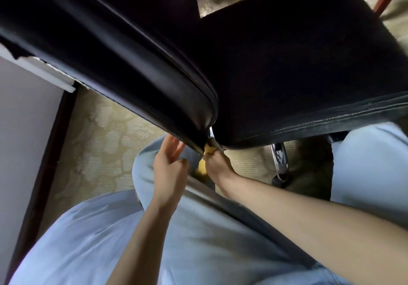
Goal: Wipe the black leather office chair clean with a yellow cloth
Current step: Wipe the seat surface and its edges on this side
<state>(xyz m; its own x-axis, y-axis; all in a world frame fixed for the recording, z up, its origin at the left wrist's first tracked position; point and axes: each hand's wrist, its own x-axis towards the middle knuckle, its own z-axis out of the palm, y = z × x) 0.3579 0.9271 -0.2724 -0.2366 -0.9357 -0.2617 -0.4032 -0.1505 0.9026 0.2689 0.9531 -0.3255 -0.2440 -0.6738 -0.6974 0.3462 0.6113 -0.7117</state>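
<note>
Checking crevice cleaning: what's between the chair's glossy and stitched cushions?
The yellow cloth, gripped by the right hand, sits in that gap; the head view shows it.

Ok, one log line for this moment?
stage: wiping seam | right hand: grips yellow cloth at gap between backrest and seat | left hand: touches backrest edge

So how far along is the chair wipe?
Done: the backrest looks glossy, though wiped areas can't be confirmed. In hand: the right hand holds the yellow cloth at the gap between backrest and seat; the left hand touches the backrest's lower edge. Left: the seat's stitched edge looks greyish, likely unwiped.
</note>
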